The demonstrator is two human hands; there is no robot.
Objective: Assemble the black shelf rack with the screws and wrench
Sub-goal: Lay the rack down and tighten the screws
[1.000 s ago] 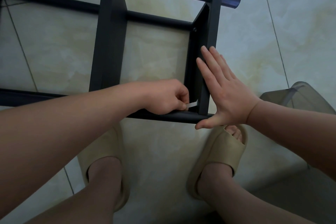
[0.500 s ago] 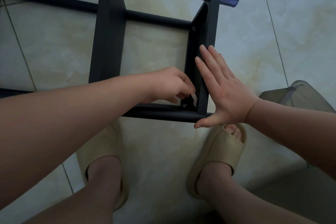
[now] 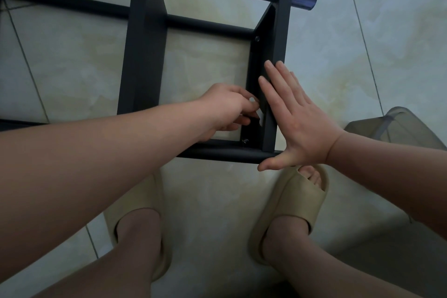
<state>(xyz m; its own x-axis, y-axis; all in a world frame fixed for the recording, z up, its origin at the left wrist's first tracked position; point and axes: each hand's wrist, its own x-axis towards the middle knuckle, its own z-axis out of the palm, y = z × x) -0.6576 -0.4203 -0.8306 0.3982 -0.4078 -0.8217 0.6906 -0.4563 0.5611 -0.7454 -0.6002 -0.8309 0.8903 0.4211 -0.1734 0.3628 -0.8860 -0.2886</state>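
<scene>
1. The black metal shelf rack (image 3: 142, 55) lies flat on the tiles right in front of both your hands; its flat black end plate (image 3: 280, 38) sits sandwiched between them, long axis running straight away from you, from the near round tube (image 3: 217, 153) to the far one.
2. Your right hand (image 3: 297, 123) is flat and relaxed, fingers straight against the plate's outer face, thumb hooked at the near tube; it grips nothing, it just braces.
3. Your left hand (image 3: 225, 106) is inside the frame, fingers curled and pinching what looks like a small pale flat wrench (image 3: 260, 117) against the plate's inner face.
4. The bit that matters: the silver screw head (image 3: 245, 141) sits in the corner just toward you from your left fingertips, so I'd say the left hand is the nearer one and the wrench has to drop toward you to reach it; a darker second screw (image 3: 257, 38) is well beyond your fingers.
5. Hard to make out: most of the wrench is buried in your fingers, so its tip and shape are a guess; the rack runs off frame beyond your left forearm.
</scene>
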